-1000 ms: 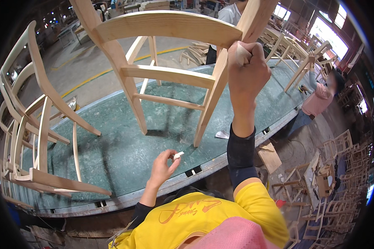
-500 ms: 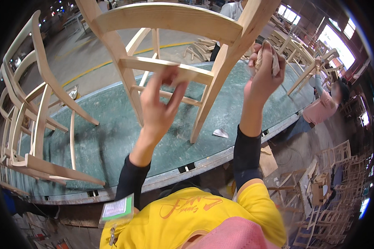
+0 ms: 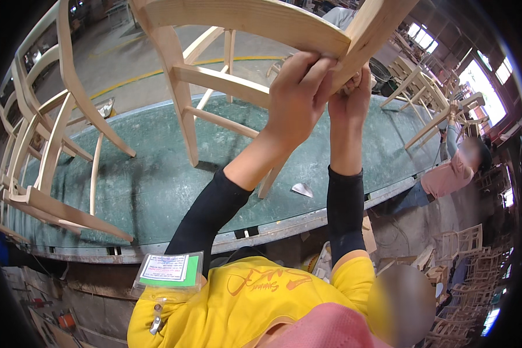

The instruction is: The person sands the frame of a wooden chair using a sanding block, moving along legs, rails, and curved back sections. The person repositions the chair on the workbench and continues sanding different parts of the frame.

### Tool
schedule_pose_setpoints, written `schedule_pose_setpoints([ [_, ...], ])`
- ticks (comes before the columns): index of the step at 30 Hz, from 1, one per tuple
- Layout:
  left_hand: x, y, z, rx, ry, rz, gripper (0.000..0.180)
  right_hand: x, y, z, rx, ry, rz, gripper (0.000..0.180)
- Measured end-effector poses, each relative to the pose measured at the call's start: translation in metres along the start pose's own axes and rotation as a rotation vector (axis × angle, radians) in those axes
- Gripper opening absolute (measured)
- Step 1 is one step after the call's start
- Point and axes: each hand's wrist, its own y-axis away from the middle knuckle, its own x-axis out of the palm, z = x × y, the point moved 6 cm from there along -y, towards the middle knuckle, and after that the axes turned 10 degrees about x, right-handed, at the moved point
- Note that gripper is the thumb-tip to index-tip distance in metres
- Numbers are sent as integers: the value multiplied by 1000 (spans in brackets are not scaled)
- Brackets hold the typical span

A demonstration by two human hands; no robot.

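Observation:
A bare wooden chair frame (image 3: 182, 98) stands on the green-topped table (image 3: 151, 174) in front of me. My left hand (image 3: 298, 95) is closed at the joint where its curved top rail (image 3: 243, 23) meets the right post (image 3: 359, 49). Whatever the left fingers pinch is too hidden to name. Just beyond that post is my right hand (image 3: 349, 101), curled round a crumpled pale cloth (image 3: 351, 87) that is mostly hidden by the post and fingers. A small whitish scrap (image 3: 301, 189) lies on the table below my hands.
More wooden chair frames (image 3: 61, 116) stand close together at the left of the table. At the far right, a person in a pink top (image 3: 449, 171) works by other chair frames (image 3: 420, 98). The table's metal edge (image 3: 284, 226) runs close to my body.
My left hand has moved right and up, from in front of the lower rail to the top joint. My right hand has come in against the post. The chair has shifted slightly right.

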Motion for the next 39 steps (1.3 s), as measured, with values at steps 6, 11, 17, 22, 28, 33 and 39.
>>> schedule_pose_setpoints([
  [6, -22, -34, -7, -41, 12, -24, 18, 7, -6, -6, 64, -70, 94, 19],
  [11, -2, -40, -6, -17, 50, 17, 15, -7, -9, 2, 31, -46, 34, 18],
  [17, -5, 5, 1, -139, -84, 248, 16, 1, 3, -2, -7, -56, -162, 18],
  [22, -29, -34, -10, -82, 45, 22, 16, -15, -20, -2, 42, -30, 170, 27],
  [28, -1, -25, -6, -39, 105, 160, 16, -31, -20, -9, 95, -47, 263, 22],
  [33, -12, -9, -2, -162, 112, -41, 7, -68, -16, -57, 143, 2, 6, 19],
  [39, 8, -61, -27, -160, -248, 237, 81, -51, 10, -46, -7, 18, -191, 14],
])
